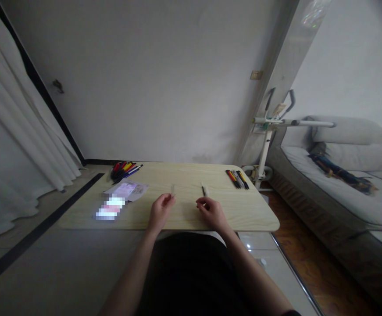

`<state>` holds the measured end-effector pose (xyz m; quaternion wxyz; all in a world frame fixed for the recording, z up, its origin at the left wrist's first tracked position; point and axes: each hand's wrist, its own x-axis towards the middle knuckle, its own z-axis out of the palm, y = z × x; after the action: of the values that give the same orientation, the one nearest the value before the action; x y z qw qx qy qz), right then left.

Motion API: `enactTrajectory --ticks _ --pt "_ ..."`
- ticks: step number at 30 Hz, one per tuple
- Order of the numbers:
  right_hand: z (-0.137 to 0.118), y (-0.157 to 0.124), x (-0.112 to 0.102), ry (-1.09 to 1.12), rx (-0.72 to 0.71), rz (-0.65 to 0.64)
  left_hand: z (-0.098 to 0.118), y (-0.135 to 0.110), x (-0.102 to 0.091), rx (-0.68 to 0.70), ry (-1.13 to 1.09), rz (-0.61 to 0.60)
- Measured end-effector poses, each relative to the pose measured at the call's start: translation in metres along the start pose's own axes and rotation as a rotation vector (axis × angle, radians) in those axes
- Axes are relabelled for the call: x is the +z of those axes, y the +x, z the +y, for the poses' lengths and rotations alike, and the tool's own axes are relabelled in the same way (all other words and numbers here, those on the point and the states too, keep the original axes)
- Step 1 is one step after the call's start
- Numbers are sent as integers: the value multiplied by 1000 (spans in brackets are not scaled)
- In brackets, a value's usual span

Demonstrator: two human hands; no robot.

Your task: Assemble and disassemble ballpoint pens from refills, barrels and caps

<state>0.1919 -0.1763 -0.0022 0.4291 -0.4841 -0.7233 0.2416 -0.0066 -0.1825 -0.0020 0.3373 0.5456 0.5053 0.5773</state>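
My left hand (163, 210) is over the near middle of the table, thumb and fingers pinched on a thin, pale, see-through stick-like piece (173, 189) that points away from me. To its right, my right hand (211, 211) has its fingers curled together, and whatever is in them is too small to make out. Just beyond its knuckles there is a slim pen-like piece (204, 190), dark with a whitish end. Whether the right hand touches that piece I cannot tell.
On the pale wooden table (177, 219), a heap of coloured pens (125, 170) lies at the far left, and a row of pens (237, 179) at the far right. A printed sheet (138, 191) and a bright blurred phone-like rectangle (111, 208) lie at the left.
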Motion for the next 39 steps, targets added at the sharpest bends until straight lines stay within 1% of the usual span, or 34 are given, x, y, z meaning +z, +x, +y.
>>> enactTrajectory --ticks 6,13,22,26,32,36,39 --pt "-1 1 0 1 10 -5 -3 -1 2 -17 -26 -59" --pt "3 1 1 18 -3 -4 -1 0 0 1 55 -14" --pt "2 0 1 5 7 -2 6 -2 -4 -16 87 -21" --pt "2 0 1 8 6 -14 6 -3 -3 5 116 -40" --pt "1 0 1 6 10 -21 4 -6 3 45 189 -70" --pt "0 0 0 10 10 -17 0 -7 5 65 273 -36" --pt "0 0 0 14 2 -25 -2 -6 6 126 356 -28"
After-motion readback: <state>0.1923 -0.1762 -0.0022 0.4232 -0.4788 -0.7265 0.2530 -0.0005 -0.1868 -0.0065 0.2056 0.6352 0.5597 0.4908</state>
